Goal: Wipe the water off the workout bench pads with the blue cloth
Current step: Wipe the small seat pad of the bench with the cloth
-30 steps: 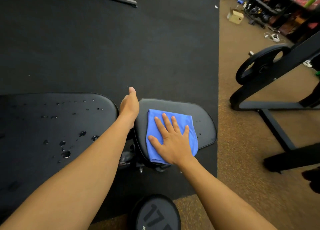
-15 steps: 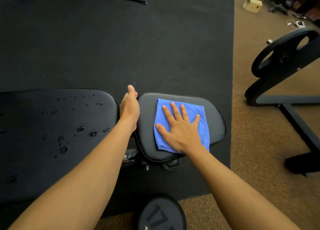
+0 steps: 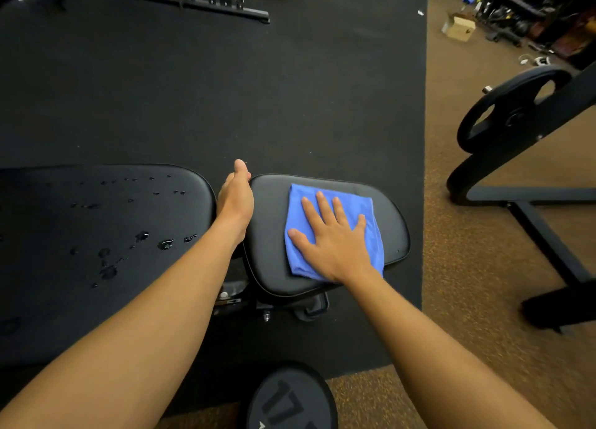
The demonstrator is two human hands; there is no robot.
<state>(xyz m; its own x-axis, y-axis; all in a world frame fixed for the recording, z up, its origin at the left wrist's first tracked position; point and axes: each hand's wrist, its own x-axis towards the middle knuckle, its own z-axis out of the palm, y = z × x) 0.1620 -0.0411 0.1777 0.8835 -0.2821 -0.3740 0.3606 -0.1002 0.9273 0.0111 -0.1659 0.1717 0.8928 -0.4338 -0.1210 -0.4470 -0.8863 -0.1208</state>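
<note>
Blue cloth point(image 3: 335, 232) lies flat on the small seat pad point(image 3: 267, 261), spread toward its right edge, with the right hand point(image 3: 335, 244) pressing on it, fingers straight and splayed. Left hand point(image 3: 236, 199) grips the pad's left edge. Droplets dot the long pad point(image 3: 64, 235) beyond.

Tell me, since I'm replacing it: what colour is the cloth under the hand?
Plain blue cloth, seen in the head view.

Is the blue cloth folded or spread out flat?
Folded. The blue cloth lies as a compact rectangle with doubled edges on the small seat pad, under the flat right hand.
</note>
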